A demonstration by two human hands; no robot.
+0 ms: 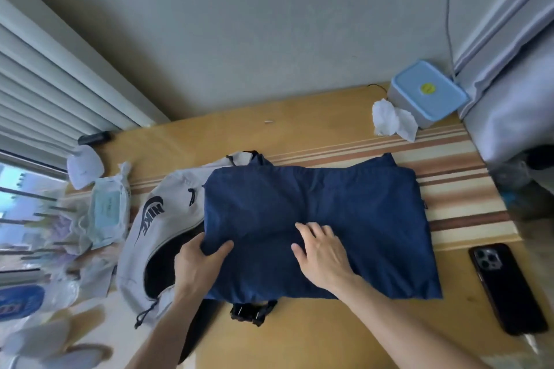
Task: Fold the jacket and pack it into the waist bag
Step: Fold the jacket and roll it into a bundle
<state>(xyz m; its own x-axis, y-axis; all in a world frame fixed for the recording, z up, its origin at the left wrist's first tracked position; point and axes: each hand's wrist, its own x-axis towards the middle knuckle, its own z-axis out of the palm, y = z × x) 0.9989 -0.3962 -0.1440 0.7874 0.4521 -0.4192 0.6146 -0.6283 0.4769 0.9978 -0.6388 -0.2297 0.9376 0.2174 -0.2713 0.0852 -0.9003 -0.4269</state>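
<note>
A navy jacket (323, 225), folded into a rough rectangle, is spread flat across the middle of the wooden table (314, 338), with its far edge lying over a striped cloth (461, 189) that runs toward the right edge. The left edge of the jacket is pinched by the left hand (198, 266), thumb on top of the fabric and fingers tucked under the fold. The right hand (322, 255) is laid flat on the jacket near its centre, fingers spread and closed on nothing, only pressing the cloth down.

Just beside the jacket, toward the left edge of the table, a grey waist bag (156, 231) with a dark logo is seen; its zip is drawn open and a dark interior is shown, in which nothing can be made out. The bag's right side is overlapped by the jacket. A black buckle (251, 313) on a strap shows from under the jacket's near edge.

At the far right corner a box with a pale blue lid (428, 93) is set, lid shut, its contents hidden, with crumpled white tissue (392, 123) touching it. A black phone (506, 287) is laid face down near the right edge. A pack of wet wipes (106, 210) is placed at the left edge
</note>
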